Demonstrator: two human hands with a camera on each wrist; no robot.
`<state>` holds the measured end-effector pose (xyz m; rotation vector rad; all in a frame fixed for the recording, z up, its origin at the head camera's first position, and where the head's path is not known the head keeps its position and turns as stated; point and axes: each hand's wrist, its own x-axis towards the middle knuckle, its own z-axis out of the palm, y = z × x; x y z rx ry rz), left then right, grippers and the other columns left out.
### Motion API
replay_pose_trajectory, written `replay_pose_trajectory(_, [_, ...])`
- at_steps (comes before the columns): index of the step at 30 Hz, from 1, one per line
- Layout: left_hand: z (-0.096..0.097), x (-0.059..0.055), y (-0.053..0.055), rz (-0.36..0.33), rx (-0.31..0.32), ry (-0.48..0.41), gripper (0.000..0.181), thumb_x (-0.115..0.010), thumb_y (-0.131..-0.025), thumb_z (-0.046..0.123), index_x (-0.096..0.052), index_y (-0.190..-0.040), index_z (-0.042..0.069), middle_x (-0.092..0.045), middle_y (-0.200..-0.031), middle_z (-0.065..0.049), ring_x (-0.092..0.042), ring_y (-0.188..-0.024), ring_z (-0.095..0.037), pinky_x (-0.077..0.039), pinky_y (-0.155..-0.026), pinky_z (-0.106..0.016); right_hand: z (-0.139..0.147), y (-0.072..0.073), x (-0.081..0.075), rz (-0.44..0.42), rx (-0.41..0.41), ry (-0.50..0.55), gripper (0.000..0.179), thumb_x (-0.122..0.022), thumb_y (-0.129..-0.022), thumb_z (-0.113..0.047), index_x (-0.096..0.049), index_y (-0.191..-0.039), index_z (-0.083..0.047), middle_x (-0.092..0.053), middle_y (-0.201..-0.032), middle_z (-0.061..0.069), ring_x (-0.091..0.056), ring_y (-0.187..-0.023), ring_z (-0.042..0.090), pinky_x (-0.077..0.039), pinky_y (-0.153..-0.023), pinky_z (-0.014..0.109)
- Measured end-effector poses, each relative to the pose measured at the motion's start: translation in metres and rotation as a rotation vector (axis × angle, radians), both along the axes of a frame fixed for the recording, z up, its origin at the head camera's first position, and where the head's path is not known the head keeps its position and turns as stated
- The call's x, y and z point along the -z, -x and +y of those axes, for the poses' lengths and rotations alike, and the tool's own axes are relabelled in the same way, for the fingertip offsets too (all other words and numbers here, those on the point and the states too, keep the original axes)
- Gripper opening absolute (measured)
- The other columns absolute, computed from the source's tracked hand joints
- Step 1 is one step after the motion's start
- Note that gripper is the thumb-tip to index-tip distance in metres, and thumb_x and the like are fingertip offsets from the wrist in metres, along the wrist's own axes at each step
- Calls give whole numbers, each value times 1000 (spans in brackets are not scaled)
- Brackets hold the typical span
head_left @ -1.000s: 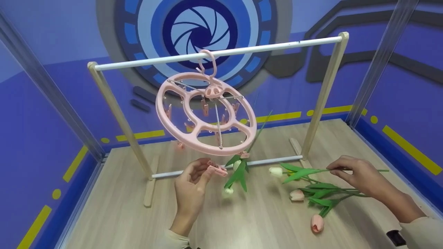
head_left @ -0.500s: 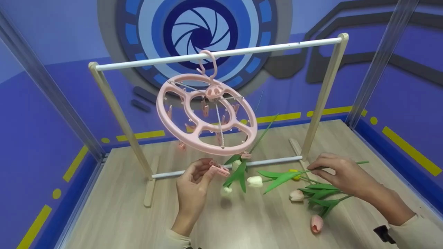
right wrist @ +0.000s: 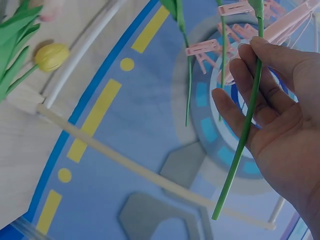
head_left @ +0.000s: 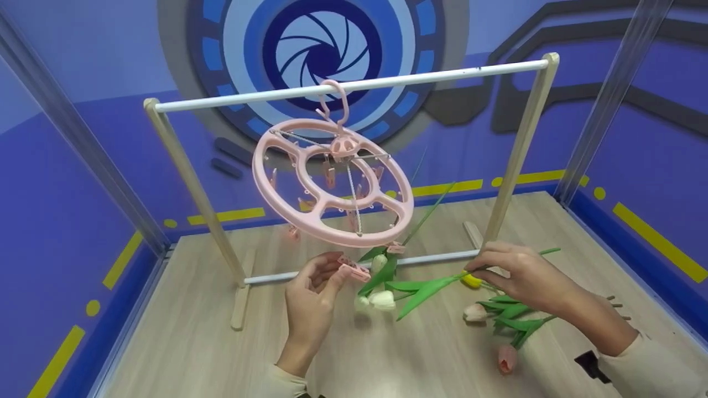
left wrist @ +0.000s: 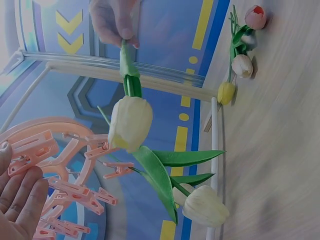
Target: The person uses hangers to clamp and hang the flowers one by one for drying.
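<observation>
- Blue wall panels [head_left: 127, 149] with a round painted emblem stand behind everything.
- Pale wood-grained bench [head_left: 420, 359] spreads beneath.
- Rack [head_left: 523, 138] stands on the bench, with wooden posts and white rails.
- Pink hanger [head_left: 310, 225] hooks over the top rail, its ring tilted, with pegs dangling below.
- Two white tulips [head_left: 384, 279] hang blooms down at the hanger's near right edge, clipped in pegs.
- Another white tulip [head_left: 428, 291] is held in front of the rack, its bloom near the hanging ones (whether they touch, I cannot tell).
- Yellow tulip [head_left: 472, 281], pale tulip [head_left: 474, 313] and pink tulip [head_left: 506, 359] lie on the bench at the right, partly under the right forearm.
- Right hand [head_left: 511, 271] pinches the third white tulip's stem between thumb and fingers; the stem's free end runs past the palm.
- Left hand [head_left: 310, 304] grips a pink peg between thumb and fingers, below the hanger.
- That peg [head_left: 354, 271] sits just left of the hanging blooms.
</observation>
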<state>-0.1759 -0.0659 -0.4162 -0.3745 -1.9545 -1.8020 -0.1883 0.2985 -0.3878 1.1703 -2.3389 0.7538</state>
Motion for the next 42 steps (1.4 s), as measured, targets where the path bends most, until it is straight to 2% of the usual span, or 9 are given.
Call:
replay_pose_trajectory(11, [3,-3,0,23,9,3,27,-82,-93,5,-73,-117,-2,-77,-105,-5,-75,-97,-21,-63,-88,-36,-27,8,-10,19,-118,1,33,-84,-83,10,-78,-108,-12,-68,-94,-4,-58,-75,7,-47,-65,11])
replay_pose_trajectory(16, [4,-4,0,24,18,-6,27,-83,-93,5,-73,-117,-2,-77,-103,-5,-75,-97,-21,-63,-88,-38,-39,12,-12,60,-161,-7,22,-81,-91,3,-77,-108,-11,-69,-97,-2,-65,-82,13,-50,-73,13])
replay_pose_trajectory(18, [4,-5,0,22,18,-6,28,-83,-92,5,-73,-117,-2,-77,-103,-5,-75,-96,-21,-62,-88,-38,-43,14,-13,58,-161,-12,21,-82,-91,2,-77,-107,-10,-70,-98,-1,-67,-84,14,-52,-76,14])
replay_pose_trajectory(23, [5,-6,-1,4,22,12,25,-82,-94,8,-74,-117,-1,-77,-105,-5,-75,-97,-20,-63,-88,-37,-53,15,-15,43,-136,-28,29,-85,-84,9,-78,-105,-11,-70,-97,-3,-65,-83,12,-55,-70,22])
replay_pose_trajectory(28, [8,-7,-1,-7,40,6,22,-81,-96,8,-74,-116,1,-77,-105,-4,-75,-96,-21,-63,-88,-39,-64,17,-19,72,-142,-36,28,-86,-83,8,-79,-102,-10,-69,-95,-3,-65,-84,12,-58,-68,29])
replay_pose_trajectory(32, [11,-8,-1,-1,55,-2,21,-81,-95,8,-75,-114,1,-77,-103,-4,-75,-95,-21,-63,-86,-37,-71,18,-22,105,-159,-37,27,-86,-83,7,-79,-102,-11,-69,-95,-2,-66,-84,13,-58,-69,30])
replay_pose_trajectory(39, [15,-9,-2,8,56,21,21,-81,-95,8,-75,-113,1,-77,-103,-2,-74,-94,-20,-63,-86,-37,-82,19,-26,91,-169,-50,22,-85,-87,4,-80,-102,-11,-70,-98,-1,-68,-87,14,-60,-71,28])
replay_pose_trajectory(42, [16,-10,-1,14,69,14,21,-81,-95,9,-75,-113,1,-77,-103,-2,-75,-95,-21,-63,-86,-37,-86,21,-27,124,-188,-47,23,-86,-85,5,-80,-102,-10,-70,-98,0,-68,-87,15,-60,-71,27])
